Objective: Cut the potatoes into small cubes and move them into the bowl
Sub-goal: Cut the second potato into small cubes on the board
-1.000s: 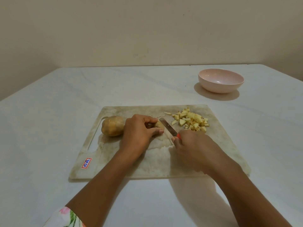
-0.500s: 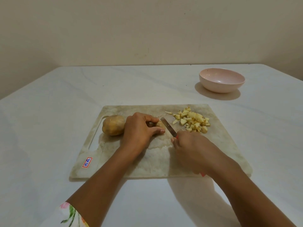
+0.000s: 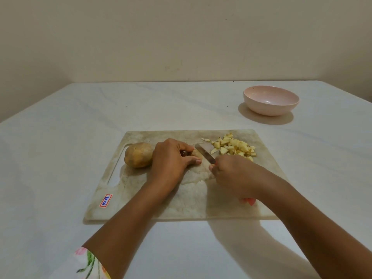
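Hazard noted first. The left hand (image 3: pixel 171 158) is working with its fingertips just beside the steel blade of the red-handled knife (image 3: pixel 204 156), and only a small pale potato remnant (image 3: pixel 196 154) is lying between them. In my judgement a remnant this small is liable to be rolling or slipping under pressure, which would be sending the edge toward the thumb or forefinger.

Second hazard: the heap of small yellow potato cubes (image 3: pixel 235 147) is sitting at the far right of the worn, pale rectangular plastic cutting board (image 3: pixel 181 198), close to the blade's path. A careless sweep could be pushing cubes off the board onto the white table (image 3: pixel 60 137).

Hand pose. The left hand is arching over the remnant at the board's middle, fingers curled and pinching it down, thumb pointing toward the blade. The right hand (image 3: pixel 235 174) is wrapping closed round the knife handle over the board's right half. The blade is angling toward the board's far side, and the handle's red butt is showing under the wrist.

A whole brown unpeeled potato (image 3: pixel 138 155) is lying at the board's left, just beside the left hand. The shallow round pink bowl (image 3: pixel 269 109) is standing off the board, beyond its far right corner. No cubes are showing inside it, so the transfer is judged not yet begun.
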